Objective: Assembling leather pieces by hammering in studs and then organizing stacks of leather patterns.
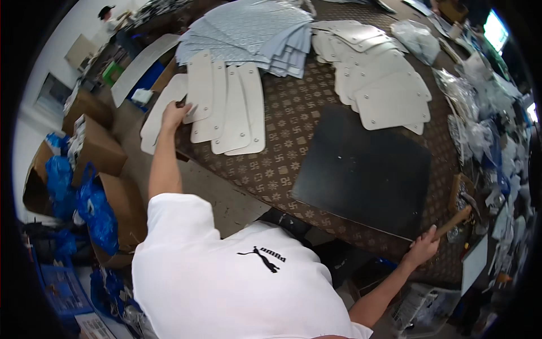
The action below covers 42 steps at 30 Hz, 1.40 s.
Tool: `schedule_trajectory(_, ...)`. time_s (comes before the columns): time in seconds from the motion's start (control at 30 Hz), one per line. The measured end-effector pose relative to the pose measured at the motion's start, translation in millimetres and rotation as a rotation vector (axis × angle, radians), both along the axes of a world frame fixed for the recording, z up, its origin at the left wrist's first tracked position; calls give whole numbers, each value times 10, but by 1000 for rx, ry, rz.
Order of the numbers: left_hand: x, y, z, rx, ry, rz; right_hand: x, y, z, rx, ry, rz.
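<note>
At the table's left edge my left hand [176, 114] is closed, its fingertips pinching at a white panel [155, 127] with rounded corners that reaches past the edge. Beside it several similar white panels [240, 107] overlap in a fan, each with small round metal studs near its ends. At the near right, my right hand [423, 248] wraps round the wooden handle of a hammer [454, 221]; the hammer's head lies over the table by a small wooden box. A black square mat [364, 169] lies flat in front of me.
Behind the mat is a stack of white studded panels [389, 93]. Silvery-blue sheets [243, 34] are fanned at the back of the patterned table [282, 118]. Clear plastic bags [480, 101] crowd the right. Cardboard boxes [101, 147] and blue bags stand at left. A person [116, 25] stands far left.
</note>
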<state>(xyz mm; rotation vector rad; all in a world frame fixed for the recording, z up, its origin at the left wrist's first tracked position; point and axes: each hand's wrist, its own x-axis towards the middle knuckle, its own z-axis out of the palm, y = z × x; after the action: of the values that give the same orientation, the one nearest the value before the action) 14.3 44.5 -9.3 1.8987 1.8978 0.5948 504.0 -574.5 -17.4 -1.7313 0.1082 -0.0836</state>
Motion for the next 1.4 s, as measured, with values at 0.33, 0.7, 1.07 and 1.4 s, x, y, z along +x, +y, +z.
schedule_trajectory(0.33,284,214,95,-298,160,-78,-109,11,89,37,-30,-25)
schedule_trajectory(0.7,680,-1654,1692,310,-221,-584,-28,48,115,0,38,21)
schedule_trajectory(1.07,3141,-2038,295,160,-253,-1444,-55,-15,94,-43,8,44)
schedule_trajectory(1.4,3241,-2131,390,-447,-859,-1034,-851,43,567,99,-22,73)
